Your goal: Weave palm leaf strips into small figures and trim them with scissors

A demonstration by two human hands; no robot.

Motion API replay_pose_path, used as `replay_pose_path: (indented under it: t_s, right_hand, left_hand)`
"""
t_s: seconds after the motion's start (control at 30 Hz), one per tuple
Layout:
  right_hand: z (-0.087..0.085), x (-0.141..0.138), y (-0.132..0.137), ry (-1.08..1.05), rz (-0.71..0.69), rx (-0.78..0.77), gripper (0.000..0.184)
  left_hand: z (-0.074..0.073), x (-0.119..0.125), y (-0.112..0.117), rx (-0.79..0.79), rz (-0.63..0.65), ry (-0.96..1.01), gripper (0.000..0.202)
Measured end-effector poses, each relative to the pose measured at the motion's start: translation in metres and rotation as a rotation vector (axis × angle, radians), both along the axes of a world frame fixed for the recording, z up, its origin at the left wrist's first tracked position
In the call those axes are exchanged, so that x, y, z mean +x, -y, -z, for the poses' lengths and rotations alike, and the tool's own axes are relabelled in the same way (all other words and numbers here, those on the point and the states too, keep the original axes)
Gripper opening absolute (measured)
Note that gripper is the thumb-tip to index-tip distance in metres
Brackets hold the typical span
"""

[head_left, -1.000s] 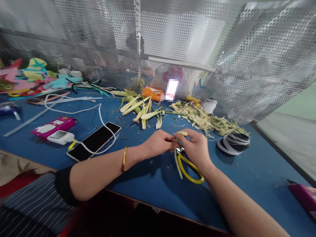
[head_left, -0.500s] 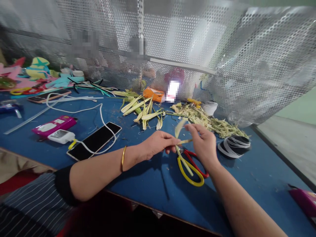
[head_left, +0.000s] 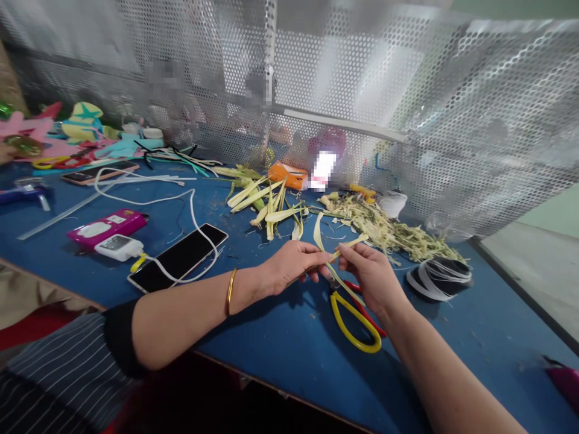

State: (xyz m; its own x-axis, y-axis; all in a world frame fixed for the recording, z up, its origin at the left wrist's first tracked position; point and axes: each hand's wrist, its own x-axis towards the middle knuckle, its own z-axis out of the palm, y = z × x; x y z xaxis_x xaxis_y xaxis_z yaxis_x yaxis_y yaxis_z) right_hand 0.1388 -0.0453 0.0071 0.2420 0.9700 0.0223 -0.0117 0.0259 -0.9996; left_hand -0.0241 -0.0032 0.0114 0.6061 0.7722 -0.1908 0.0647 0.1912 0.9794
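1. Your left hand has thumb and fingers closed on the pale leaf strips, which cross between your fingertips; your right hand pinches the end leading off to the right.
2. Toward you from the fingertips, the blue table stretches to its front edge, which runs below your forearms; its right edge lies well beyond your right fingers.
3. Your tightest side is below the right fingers: one pair of scissors lies there, two handle loops showing, yellow and red.
4. Beyond the fingertips sit one cluster of long leaves, slightly left, and one heap of shreds, to the right; behind them hangs the perforated sheet.
5. Right of your right fingers stands one black spool wound with white line.
6. Left of your left fingers you have two dark phones, one near and one farther off, plus one magenta device.
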Motion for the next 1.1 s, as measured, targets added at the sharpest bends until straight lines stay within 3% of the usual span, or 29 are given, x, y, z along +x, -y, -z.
replay_pose_path:
  t_s: [0.13, 0.23, 0.33, 0.47, 0.6, 0.87, 1.1]
  right_hand:
    - [0.001, 0.0, -0.002, 0.04, 0.029, 0.041, 0.035]
    - [-0.001, 0.002, -0.002, 0.085, 0.015, 0.056, 0.038]
    - [-0.004, 0.006, 0.0, 0.098, -0.097, -0.009, 0.045]
    - [-0.005, 0.008, 0.004, 0.403, -0.203, -0.026, 0.036]
    - [-0.003, 0.004, 0.007, 0.777, -0.162, 0.129, 0.032]
    - [0.002, 0.008, 0.003, 1.083, 0.019, 0.277, 0.02]
    - [0.004, 0.013, 0.001, 1.265, 0.038, 0.462, 0.021]
  left_hand:
    - [0.0, 0.002, 0.0, -0.043, 0.021, 0.008, 0.021]
    - [0.001, 0.002, -0.004, -0.038, -0.068, 0.001, 0.022]
    - [0.003, 0.001, -0.009, -0.051, -0.17, 0.025, 0.026]
    - [0.003, 0.001, -0.012, -0.095, -0.199, 0.05, 0.023]
    - [0.004, 0.003, -0.009, -0.076, -0.221, 0.028, 0.016]
    - [-0.003, 0.003, -0.007, -0.17, -0.228, 0.142, 0.007]
    - [0.004, 0.004, -0.009, -0.095, -0.214, 0.112, 0.016]
